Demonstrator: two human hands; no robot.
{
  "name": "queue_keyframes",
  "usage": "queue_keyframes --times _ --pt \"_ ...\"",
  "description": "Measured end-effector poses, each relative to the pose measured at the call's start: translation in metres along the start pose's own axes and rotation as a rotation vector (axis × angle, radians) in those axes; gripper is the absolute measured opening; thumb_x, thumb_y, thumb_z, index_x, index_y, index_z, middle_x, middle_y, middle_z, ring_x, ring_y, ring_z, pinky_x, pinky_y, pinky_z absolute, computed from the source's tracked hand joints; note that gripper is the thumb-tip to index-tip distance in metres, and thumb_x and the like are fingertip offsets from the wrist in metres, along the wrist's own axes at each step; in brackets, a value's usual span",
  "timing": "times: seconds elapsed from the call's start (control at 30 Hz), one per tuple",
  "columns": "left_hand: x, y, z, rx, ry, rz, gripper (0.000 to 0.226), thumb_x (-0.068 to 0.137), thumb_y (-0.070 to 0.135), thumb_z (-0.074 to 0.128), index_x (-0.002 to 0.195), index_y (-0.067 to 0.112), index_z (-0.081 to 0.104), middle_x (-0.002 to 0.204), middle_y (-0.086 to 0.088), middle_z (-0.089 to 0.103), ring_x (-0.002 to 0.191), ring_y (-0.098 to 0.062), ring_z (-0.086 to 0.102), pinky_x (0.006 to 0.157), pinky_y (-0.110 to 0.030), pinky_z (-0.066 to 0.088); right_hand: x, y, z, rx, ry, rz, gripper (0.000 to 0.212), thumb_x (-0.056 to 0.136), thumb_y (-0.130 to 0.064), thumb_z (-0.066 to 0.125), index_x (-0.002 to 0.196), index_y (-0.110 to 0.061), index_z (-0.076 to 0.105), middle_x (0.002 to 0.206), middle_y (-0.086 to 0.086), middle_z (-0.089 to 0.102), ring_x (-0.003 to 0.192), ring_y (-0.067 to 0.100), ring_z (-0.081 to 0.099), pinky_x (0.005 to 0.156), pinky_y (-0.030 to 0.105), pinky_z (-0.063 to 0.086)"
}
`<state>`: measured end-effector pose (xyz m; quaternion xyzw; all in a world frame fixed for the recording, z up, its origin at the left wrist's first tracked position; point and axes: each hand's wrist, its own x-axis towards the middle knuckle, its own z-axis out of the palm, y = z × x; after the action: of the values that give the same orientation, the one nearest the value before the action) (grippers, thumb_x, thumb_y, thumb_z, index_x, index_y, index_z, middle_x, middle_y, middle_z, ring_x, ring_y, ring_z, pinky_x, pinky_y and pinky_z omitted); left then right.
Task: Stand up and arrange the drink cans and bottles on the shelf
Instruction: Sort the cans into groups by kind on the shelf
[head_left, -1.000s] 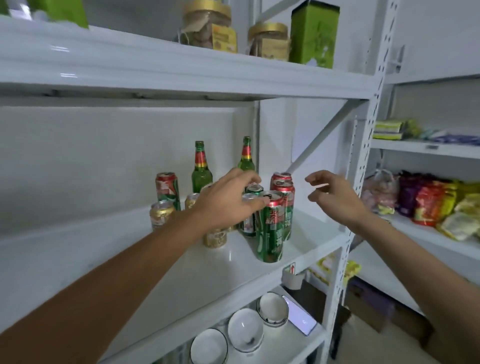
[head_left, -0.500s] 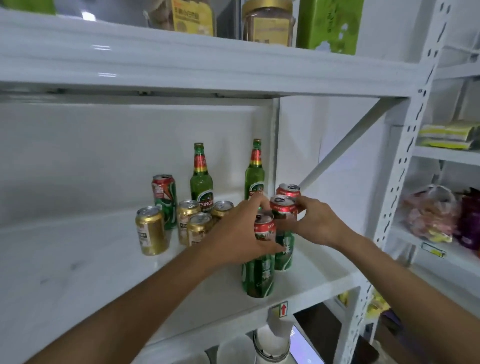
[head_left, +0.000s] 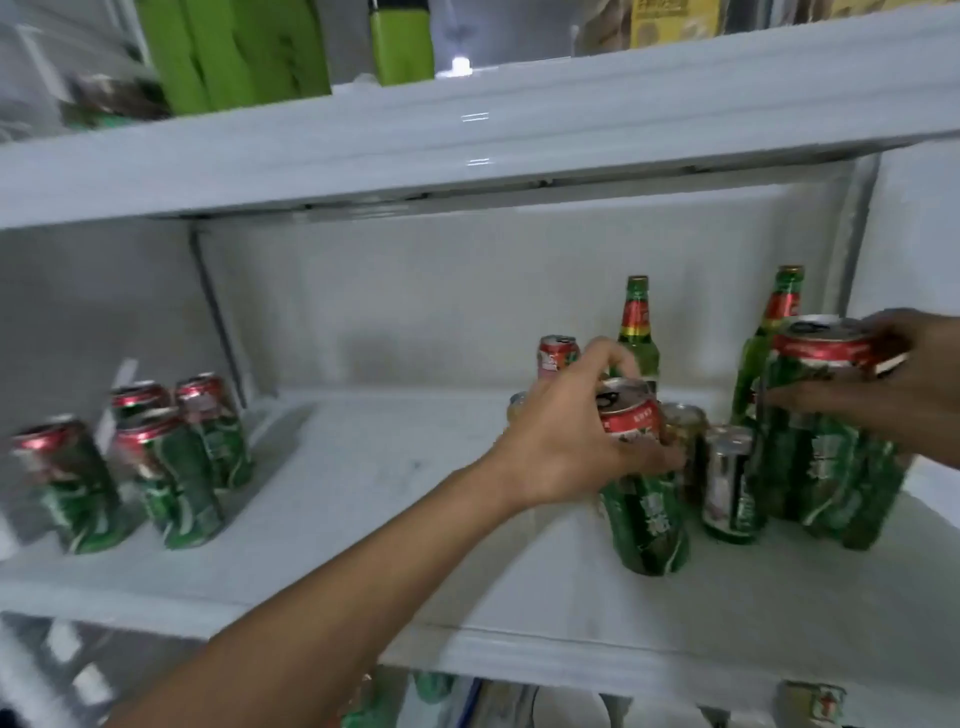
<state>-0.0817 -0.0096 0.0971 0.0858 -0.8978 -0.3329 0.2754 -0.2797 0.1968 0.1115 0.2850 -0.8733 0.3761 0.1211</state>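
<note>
Since a moment ago the view has swung left, showing a second group of cans (head_left: 130, 462) at the shelf's (head_left: 363, 519) far left; I judge the held cans are bound there. My left hand (head_left: 561, 447) is closed round a green can (head_left: 641, 478), upright, top up, at right of the shelf. My right hand (head_left: 893, 395) now grips another can (head_left: 821, 415), also upright, before two standing bottles (head_left: 638, 332).
</note>
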Motion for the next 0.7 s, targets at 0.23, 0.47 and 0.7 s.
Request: queue_keyframes --times 0.23,0.47,0.7 --pt "-0.054 -0.036 -0.107 0.11 0.179 -0.129 0.063 0.065 0.033 0.095 0.109 0.026 0.05 0.097 0.005 0.071 0.083 -0.016 0.073 0.073 -0.042 0.063 0.022 -0.091 0.067 0.305 -0.234 -0.184 0.07 0.034 -0.07 0.093 0.097 -0.053 0.069 0.093 -0.006 0.076 0.081 0.022 0.075 0.077 0.047 0.062" --pt "-0.098 -0.087 -0.217 0.252 0.265 -0.219 0.065 0.067 0.039 0.093 0.114 0.026 0.05 0.1 0.003 0.073 0.083 -0.016 0.072 0.073 -0.041 0.063 -0.035 -0.249 0.154 0.335 -0.395 -0.346 0.062 0.053 -0.059 0.09 0.102 -0.032 0.065 0.091 -0.015 0.069 0.083 0.01 0.067 0.077 0.036 0.057" --pt "-0.086 -0.149 -0.288 0.449 0.182 -0.241 0.069 0.07 0.048 0.089 0.128 0.023 0.061 0.127 0.001 0.068 0.108 -0.017 0.064 0.089 -0.028 0.052 -0.04 -0.32 0.236 0.37 -0.44 -0.37 0.046 0.056 -0.042 0.095 0.091 -0.033 0.067 0.086 -0.011 0.073 0.082 0.009 0.07 0.081 0.04 0.062"
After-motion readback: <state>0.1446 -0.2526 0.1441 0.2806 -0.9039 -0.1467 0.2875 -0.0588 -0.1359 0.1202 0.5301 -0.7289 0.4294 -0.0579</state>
